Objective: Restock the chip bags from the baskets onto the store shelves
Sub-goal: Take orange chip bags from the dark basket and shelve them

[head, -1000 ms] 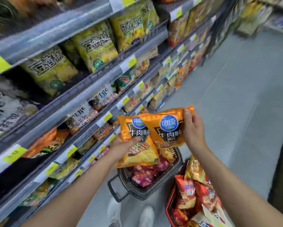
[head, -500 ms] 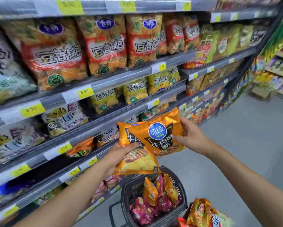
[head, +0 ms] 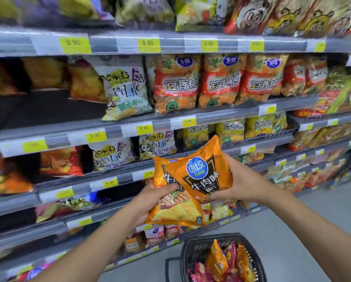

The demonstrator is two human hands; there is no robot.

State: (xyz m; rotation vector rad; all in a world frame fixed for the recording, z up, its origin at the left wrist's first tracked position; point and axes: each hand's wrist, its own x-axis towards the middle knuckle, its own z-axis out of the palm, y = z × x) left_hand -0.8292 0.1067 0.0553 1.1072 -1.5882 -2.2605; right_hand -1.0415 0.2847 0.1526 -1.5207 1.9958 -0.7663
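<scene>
Before stocked shelves (head: pixel 191 119), each hand (head: pixel 150 197) grips a chip bag (head: pixel 201 178).

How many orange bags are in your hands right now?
2: front orange bag in the right hand, rear orange bag in the left hand, overlapping. Any behind is hidden.

Both forearms showing bare, no sleeves in view. Left hand (head: pixel 150 198) & right hand (head: pixel 239 184) wearing no gloves, rings or watch.
</scene>
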